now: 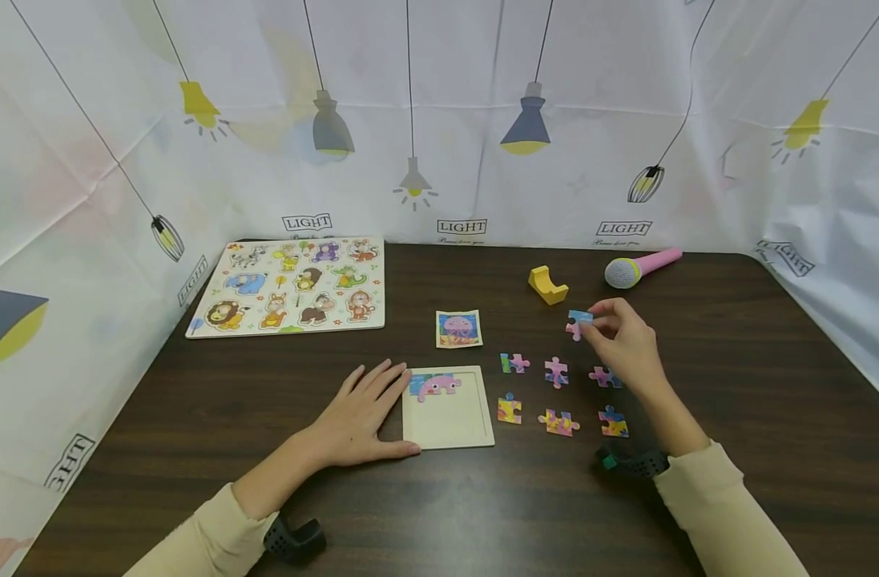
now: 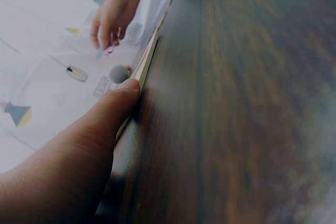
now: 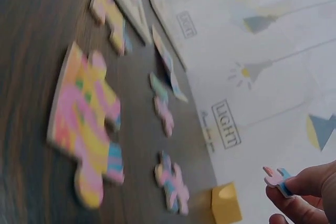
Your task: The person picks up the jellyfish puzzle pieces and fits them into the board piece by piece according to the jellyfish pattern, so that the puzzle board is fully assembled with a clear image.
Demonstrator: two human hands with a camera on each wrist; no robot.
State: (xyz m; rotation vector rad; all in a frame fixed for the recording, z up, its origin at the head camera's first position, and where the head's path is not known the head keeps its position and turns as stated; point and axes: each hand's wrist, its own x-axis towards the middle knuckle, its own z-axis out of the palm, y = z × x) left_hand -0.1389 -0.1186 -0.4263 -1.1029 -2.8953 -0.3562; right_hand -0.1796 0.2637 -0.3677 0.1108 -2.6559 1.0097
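Note:
A blue and pink puzzle piece (image 1: pixel 578 324) is pinched between the thumb and fingers of my right hand (image 1: pixel 624 343), held above the table. In the right wrist view that puzzle piece (image 3: pixel 277 181) shows its edge. My left hand (image 1: pixel 356 417) lies spread at the left side of the square puzzle tray (image 1: pixel 449 425), thumb touching its lower left edge and fingertips at its upper left. Joined pieces (image 1: pixel 436 385) with a pink creature fill the tray's top left. Several loose pieces, among them a yellow-pink puzzle piece (image 1: pixel 558 422), lie right of the tray in two rows.
A small picture card (image 1: pixel 458 329) of a pink jellyfish lies behind the tray. At the back left is an animal board (image 1: pixel 295 284). A yellow curved block (image 1: pixel 548 285) and a pink toy microphone (image 1: pixel 643 268) lie toward the back right.

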